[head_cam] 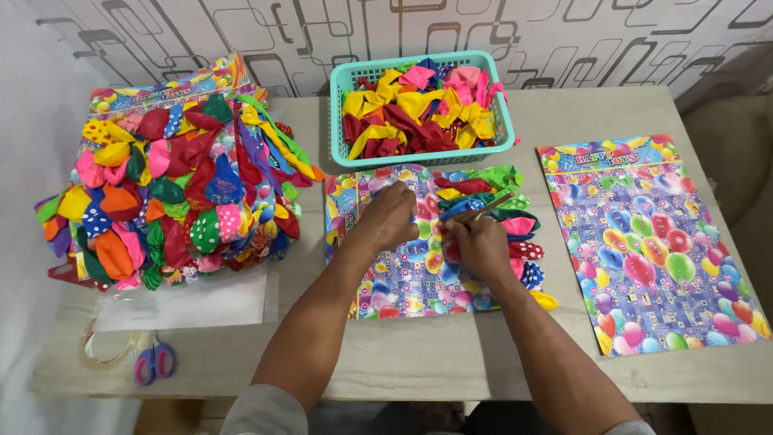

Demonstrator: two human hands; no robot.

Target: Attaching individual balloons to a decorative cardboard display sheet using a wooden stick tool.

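Hands mid-fastening: left hand [392,216] presses the printed card [403,282], right hand [481,244] pinches a balloon [471,207], next needing firm seating.

A basket [339,121] of balloons sits at upper centre of the frame, on the table [451,362]. Just below it lies a printed card [394,282] with balloons along its right side; both hands rest on it. A second card [644,242] lies at right. A stack of balloon-covered cards [169,177] fills the left, with scissors [155,362] and a tape roll [109,350] at lower left.

Home workshop, wallpapered wall [241,32], balloon-card stack [173,173]
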